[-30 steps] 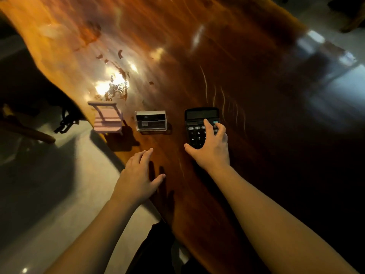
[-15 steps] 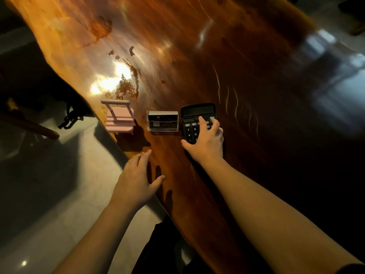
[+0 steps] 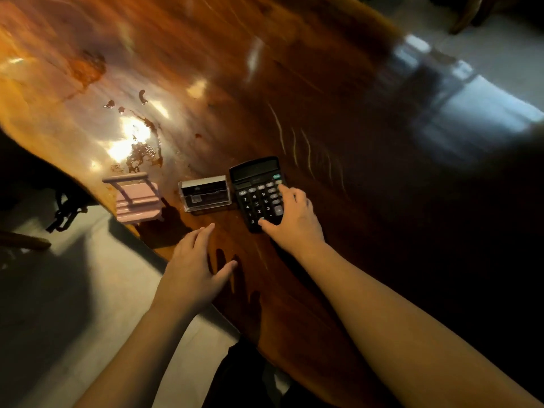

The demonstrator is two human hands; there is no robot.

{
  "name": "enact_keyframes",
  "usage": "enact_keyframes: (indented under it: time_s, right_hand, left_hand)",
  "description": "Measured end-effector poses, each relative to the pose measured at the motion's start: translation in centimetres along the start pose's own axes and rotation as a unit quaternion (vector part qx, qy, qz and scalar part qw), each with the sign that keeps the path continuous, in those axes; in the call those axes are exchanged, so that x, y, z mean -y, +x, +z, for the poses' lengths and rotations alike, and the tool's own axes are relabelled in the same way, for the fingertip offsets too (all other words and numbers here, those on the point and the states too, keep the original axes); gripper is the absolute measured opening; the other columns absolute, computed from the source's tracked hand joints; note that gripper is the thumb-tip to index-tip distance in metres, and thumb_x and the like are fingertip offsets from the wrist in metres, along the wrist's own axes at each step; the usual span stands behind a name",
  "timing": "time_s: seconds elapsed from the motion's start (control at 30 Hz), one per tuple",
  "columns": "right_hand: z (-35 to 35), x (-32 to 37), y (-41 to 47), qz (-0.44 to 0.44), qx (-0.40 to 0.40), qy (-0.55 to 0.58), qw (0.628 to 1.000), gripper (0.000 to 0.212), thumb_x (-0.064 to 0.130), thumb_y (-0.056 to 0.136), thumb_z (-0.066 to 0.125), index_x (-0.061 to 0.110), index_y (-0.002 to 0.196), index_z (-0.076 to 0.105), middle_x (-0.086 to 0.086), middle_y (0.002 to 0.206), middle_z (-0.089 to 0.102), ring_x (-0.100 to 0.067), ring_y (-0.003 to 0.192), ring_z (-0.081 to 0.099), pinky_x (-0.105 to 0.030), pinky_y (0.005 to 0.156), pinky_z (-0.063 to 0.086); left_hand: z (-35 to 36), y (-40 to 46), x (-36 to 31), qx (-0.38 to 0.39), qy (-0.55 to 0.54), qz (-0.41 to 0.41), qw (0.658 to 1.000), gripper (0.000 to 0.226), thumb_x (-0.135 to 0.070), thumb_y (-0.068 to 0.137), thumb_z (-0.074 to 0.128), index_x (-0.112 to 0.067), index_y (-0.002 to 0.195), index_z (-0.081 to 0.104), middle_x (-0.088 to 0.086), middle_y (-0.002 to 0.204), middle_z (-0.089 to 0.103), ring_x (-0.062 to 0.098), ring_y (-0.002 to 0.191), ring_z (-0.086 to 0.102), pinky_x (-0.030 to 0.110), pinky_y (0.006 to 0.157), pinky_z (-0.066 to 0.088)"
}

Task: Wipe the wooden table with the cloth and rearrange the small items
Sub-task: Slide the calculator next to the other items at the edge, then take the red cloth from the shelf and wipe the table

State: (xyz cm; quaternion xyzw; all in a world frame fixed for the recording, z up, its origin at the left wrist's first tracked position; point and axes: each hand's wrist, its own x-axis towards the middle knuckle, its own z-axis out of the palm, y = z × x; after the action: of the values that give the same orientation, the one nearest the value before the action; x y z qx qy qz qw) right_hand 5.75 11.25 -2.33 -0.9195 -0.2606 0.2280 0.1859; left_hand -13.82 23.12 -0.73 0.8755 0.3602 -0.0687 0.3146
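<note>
Right hand (image 3: 294, 222) resting on the calculator (image 3: 259, 192), fingers spread over its right edge and keypad, thumb at the near corner: pressing and steering rather than lifting, not closed around it. Left hand (image 3: 191, 275) flat and released on the worktop (image 3: 294, 83), palm down near the edge, holding nothing. Just left of the right hand's fingertips, a clear card holder (image 3: 204, 193), almost touching the calculator; further left, a small pink stand (image 3: 137, 201) at the very edge of the worktop. No cloth in view. Beyond the left hand, wet blotches (image 3: 141, 151) glinting on the wood, apparently not yet wiped. Probably lining up the row of items. Best done with light, even downward pressure, sliding the calculator squarely so it sits parallel to the card holder without nudging it; best kept clear of the pink stand, likely to tip off the edge if bumped.
</note>
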Motion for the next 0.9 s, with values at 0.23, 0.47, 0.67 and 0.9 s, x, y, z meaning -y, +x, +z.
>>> enact_keyframes:
  time_s: [0.23, 0.47, 0.67, 0.9]
  right_hand:
    - [-3.7, -4.9, -7.4, 0.014, -0.041, 0.061, 0.997, 0.083, 0.054, 0.085, 0.070, 0.035, 0.154, 0.029, 0.006, 0.157, 0.033, -0.016, 0.144, 0.032, -0.042, 0.111, 0.041]
    - [-6.6, -11.2, -17.1, 0.114, -0.150, 0.100, 0.977, 0.080, 0.061, 0.083, 0.067, 0.044, 0.150, 0.026, 0.012, 0.161, 0.026, -0.012, 0.148, 0.026, -0.037, 0.109, 0.042]
    - [-7.0, -15.1, -25.7, 0.190, -0.246, 0.112, 0.944, 0.078, 0.065, 0.081, 0.063, 0.050, 0.148, 0.025, 0.015, 0.158, 0.029, 0.001, 0.138, 0.026, -0.021, 0.096, 0.032]
    - [-7.2, -18.9, -37.2, 0.264, -0.322, 0.119, 0.901, 0.076, 0.068, 0.080, 0.054, 0.045, 0.148, 0.028, 0.014, 0.152, 0.036, -0.005, 0.138, 0.036, -0.018, 0.093, 0.034]
  left_hand:
    - [-0.5, 0.7, -4.3, 0.043, 0.023, 0.082, 0.995, 0.094, -0.054, 0.079, 0.073, -0.028, 0.154, 0.024, 0.004, 0.157, 0.035, 0.024, 0.142, 0.033, 0.046, 0.110, 0.038]
    - [2.0, -1.0, -12.7, 0.096, 0.044, 0.224, 0.969, 0.090, -0.062, 0.080, 0.064, -0.023, 0.153, 0.030, 0.005, 0.151, 0.042, 0.024, 0.139, 0.038, 0.042, 0.110, 0.037]
    - [5.9, -5.1, -20.4, 0.148, 0.057, 0.310, 0.938, 0.088, -0.060, 0.082, 0.066, -0.031, 0.154, 0.025, 0.000, 0.154, 0.038, 0.020, 0.138, 0.041, 0.040, 0.104, 0.042]
    - [10.5, -12.7, -26.1, 0.212, 0.091, 0.404, 0.885, 0.087, -0.062, 0.080, 0.064, -0.037, 0.152, 0.022, -0.002, 0.154, 0.036, 0.018, 0.118, 0.057, 0.038, 0.091, 0.055]
